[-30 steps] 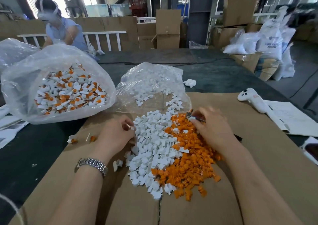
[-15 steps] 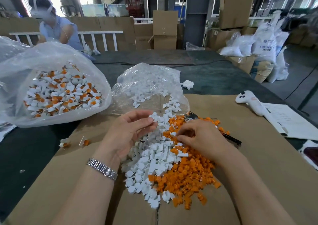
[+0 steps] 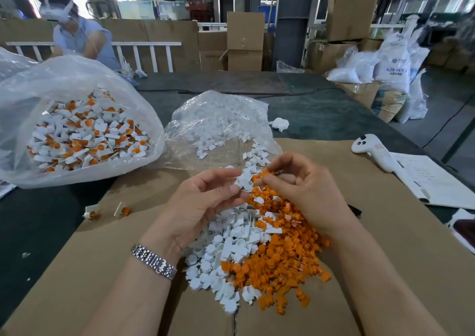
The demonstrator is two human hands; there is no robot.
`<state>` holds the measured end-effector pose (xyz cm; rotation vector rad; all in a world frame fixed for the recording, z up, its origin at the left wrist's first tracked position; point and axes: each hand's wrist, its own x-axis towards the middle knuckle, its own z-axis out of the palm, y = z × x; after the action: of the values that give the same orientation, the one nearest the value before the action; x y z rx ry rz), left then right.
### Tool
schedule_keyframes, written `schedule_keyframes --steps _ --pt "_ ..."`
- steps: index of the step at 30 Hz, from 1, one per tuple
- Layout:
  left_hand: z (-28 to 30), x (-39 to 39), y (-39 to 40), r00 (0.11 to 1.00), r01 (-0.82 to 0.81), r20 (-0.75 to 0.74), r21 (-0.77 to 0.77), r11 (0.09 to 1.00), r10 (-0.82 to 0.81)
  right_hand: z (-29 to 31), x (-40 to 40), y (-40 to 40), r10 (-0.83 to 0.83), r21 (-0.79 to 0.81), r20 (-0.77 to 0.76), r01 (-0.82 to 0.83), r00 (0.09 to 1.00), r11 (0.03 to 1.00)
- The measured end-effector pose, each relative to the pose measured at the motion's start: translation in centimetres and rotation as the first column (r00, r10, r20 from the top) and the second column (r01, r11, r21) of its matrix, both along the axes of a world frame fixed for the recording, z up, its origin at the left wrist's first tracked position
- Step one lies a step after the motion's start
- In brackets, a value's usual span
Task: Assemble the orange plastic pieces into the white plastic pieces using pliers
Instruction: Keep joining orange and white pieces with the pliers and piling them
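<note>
Step in hand: the left hand [image 3: 203, 202] pinches a white piece [image 3: 244, 181] between thumb and fingertips, above the far part of the mixed pile.
Right hand: the right hand [image 3: 300, 189] has its fingers curled round the pliers [image 3: 279, 172], of which only a dark tip shows; an orange piece [image 3: 262, 175] seems to be at that tip, touching the white piece.
How to do it well: I judge that the orange piece should be lined up straight with the opening before pressing (a tilted entry may jam), and the white piece kept firm.
Loose parts: white pieces [image 3: 226, 253] and orange pieces [image 3: 280, 266] lie in one heap on the cardboard sheet [image 3: 385, 245] on the bench.
Big bag: the clear bag [image 3: 77, 78] at the left edge holds assembled white-and-orange parts.
Small bag: the crumpled bag [image 3: 218, 120] beyond the heap holds white pieces, some spilling out.
</note>
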<state>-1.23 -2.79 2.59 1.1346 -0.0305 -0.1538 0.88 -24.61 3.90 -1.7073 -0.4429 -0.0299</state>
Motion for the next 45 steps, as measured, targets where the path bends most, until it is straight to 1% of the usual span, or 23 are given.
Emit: schedule_keyframes --steps 2,5,8,10,12,14,17,20,22,24,29,32,33,35,37,38,42,45 --pt "0.0 0.0 -0.1 1.0 0.014 0.008 -0.003 1.0 -0.013 0.1 -0.2 0.3 0.018 -0.007 0.029 -0.018 0.999 1.0" --pt "0.0 -0.1 -0.2 0.999 0.036 0.017 -0.029 0.999 -0.036 0.2 -0.4 0.6 -0.01 -0.04 0.084 0.013 0.996 0.999" --pt "0.0 0.0 0.0 0.999 0.047 0.017 -0.068 0.997 -0.046 0.2 -0.4 0.7 -0.047 -0.011 0.085 0.048 0.995 0.999" --pt "-0.1 0.1 0.1 0.998 0.062 0.019 -0.084 0.995 -0.06 0.2 -0.3 0.6 -0.044 0.038 0.075 0.041 0.996 0.998" --pt "-0.1 0.1 0.1 0.998 0.064 0.021 -0.069 0.996 -0.063 0.2 -0.3 0.6 -0.02 0.101 0.047 0.016 0.999 0.995" --pt "0.0 0.1 0.0 0.997 0.068 0.029 -0.045 0.997 -0.067 0.1 -0.3 0.6 -0.012 0.124 0.026 0.008 1.0 0.992" --pt "0.0 0.0 -0.1 0.993 0.104 0.062 -0.051 0.993 -0.1 0.1 -0.4 0.7 -0.026 0.091 0.059 0.02 0.998 0.996" --pt "0.0 -0.1 -0.4 0.989 0.128 0.075 -0.034 0.991 -0.125 0.1 -0.5 1.0 -0.045 0.122 0.084 0.035 0.995 0.992" --pt "0.0 -0.2 -0.7 0.99 0.117 0.082 0.009 0.993 -0.118 0.1 -0.6 1.4 -0.05 0.141 0.101 0.036 0.994 0.989" --pt "0.0 -0.2 -1.0 0.99 0.105 0.088 0.015 0.994 -0.106 0.1 -0.7 1.7 -0.06 0.161 0.113 0.041 0.992 0.986" --pt "0.3 -0.5 -1.3 0.991 0.08 0.109 -0.012 0.997 -0.078 -0.1 -0.8 2.3 -0.106 0.061 0.231 0.095 0.967 0.994" --pt "0.2 -0.5 -1.2 0.992 0.025 0.124 -0.019 1.0 -0.022 -0.4 -1.0 2.7 -0.121 -0.03 0.323 0.138 0.939 0.99" --pt "0.1 -0.5 -1.2 0.991 -0.006 0.134 -0.005 1.0 0.006 -0.5 -1.1 2.8 -0.124 -0.065 0.358 0.157 0.925 0.985" --pt "0.0 -0.5 -1.3 0.981 -0.079 0.183 0.073 0.994 0.065 -0.6 -1.2 3.0 -0.132 -0.107 0.409 0.191 0.903 0.976" --pt "0.0 -0.6 -1.4 0.965 -0.132 0.246 0.148 0.98 0.093 -0.7 -1.2 3.2 -0.145 -0.119 0.428 0.215 0.892 0.969" --pt "-0.1 -0.6 -1.5 0.961 -0.145 0.259 0.162 0.976 0.1 -0.8 -1.2 3.2 -0.151 -0.12 0.43 0.223 0.89 0.967" --pt "-0.2 -0.7 -1.6 0.966 -0.171 0.223 0.152 0.973 0.135 -0.9 -1.2 3.3 -0.175 -0.123 0.438 0.251 0.882 0.96" --pt "0.1 -0.8 -1.5 0.978 -0.111 0.191 0.133 0.985 0.085 -1.0 -1.1 3.5 -0.216 -0.121 0.454 0.3 0.865 0.946"
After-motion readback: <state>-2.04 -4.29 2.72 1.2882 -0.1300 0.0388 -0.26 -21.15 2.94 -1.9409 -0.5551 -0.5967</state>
